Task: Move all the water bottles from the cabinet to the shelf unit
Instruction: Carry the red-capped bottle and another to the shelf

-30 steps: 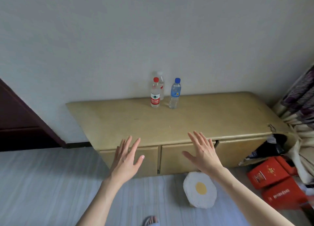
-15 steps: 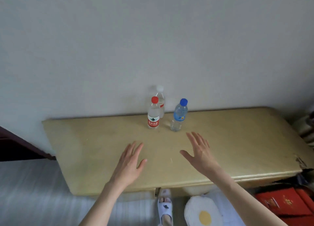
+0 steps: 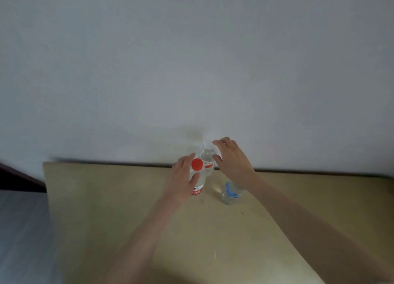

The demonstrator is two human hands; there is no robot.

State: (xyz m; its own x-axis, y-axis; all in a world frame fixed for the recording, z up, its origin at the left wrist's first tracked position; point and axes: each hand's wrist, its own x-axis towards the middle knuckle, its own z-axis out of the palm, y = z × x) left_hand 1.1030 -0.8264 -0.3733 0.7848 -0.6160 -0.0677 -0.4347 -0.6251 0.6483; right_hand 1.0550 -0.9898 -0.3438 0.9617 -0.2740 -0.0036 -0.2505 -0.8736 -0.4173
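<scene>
Your left hand (image 3: 183,181) is wrapped around the red-capped water bottle (image 3: 197,177), thumb across its front and fingers behind its neck; the bottle stands on the cabinet top (image 3: 119,198), its red label partly covered by your palm. Your right hand (image 3: 232,160) is at the white-capped bottle (image 3: 207,162) behind it, by the wall (image 3: 191,59): fingers curved, thumb near the bottle's shoulder, but motion blur means you can't tell if it has closed on it or is just short of contact. The white cap is washed out against the wall and barely readable. The blue-capped bottle (image 3: 231,194) stands on the cabinet top just right of the red-capped one, its cap and upper half hidden under your right wrist; only the blue label and clear base show. All three bottles sit close together near the back edge. The cabinet front is out of frame below, and its right end is cut off. A dark strip, possibly a door frame (image 3: 19,179), shows at far left, with grey floor (image 3: 21,230) below it.
</scene>
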